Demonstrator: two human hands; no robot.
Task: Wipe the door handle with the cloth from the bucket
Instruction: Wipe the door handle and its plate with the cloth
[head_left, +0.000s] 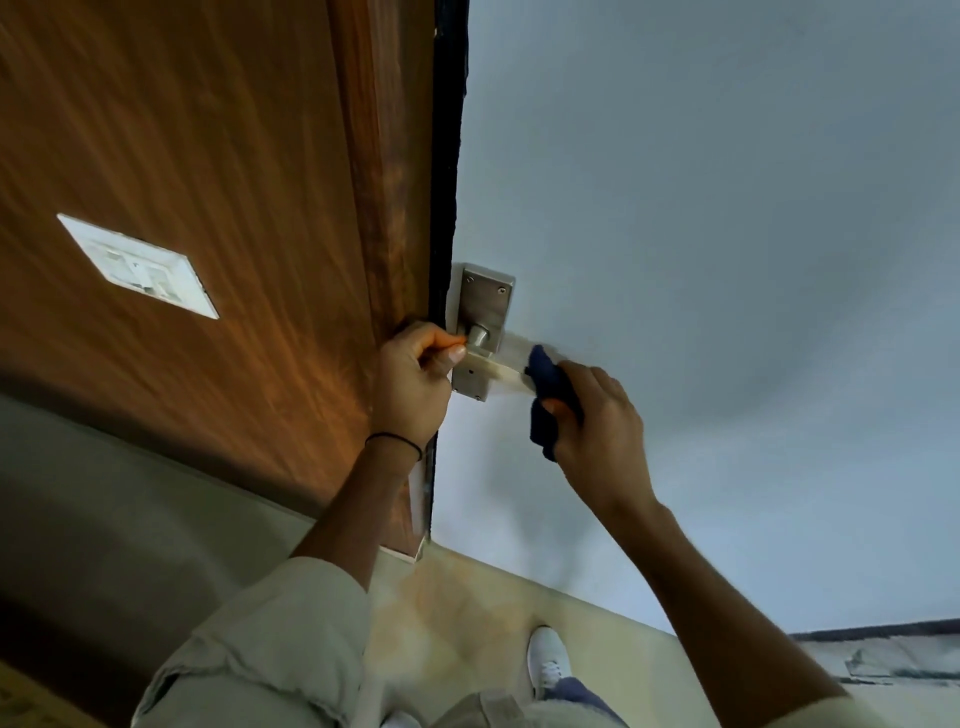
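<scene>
A metal lever door handle (497, 370) on a steel backplate (483, 306) is fixed to the pale grey door (701, 234). My right hand (597, 431) grips a dark blue cloth (550, 395), which is pressed over the free end of the lever. My left hand (413, 382) is closed around the door's edge beside the handle's base, with the thumb resting near the lever's neck. The bucket is out of view.
A brown wooden panel (208, 208) with a white switch plate (137, 265) stands left of the door edge. Below lie a beige tiled floor (467, 597), my white shoe (548, 660) and a dark door mat (883, 654) at the lower right.
</scene>
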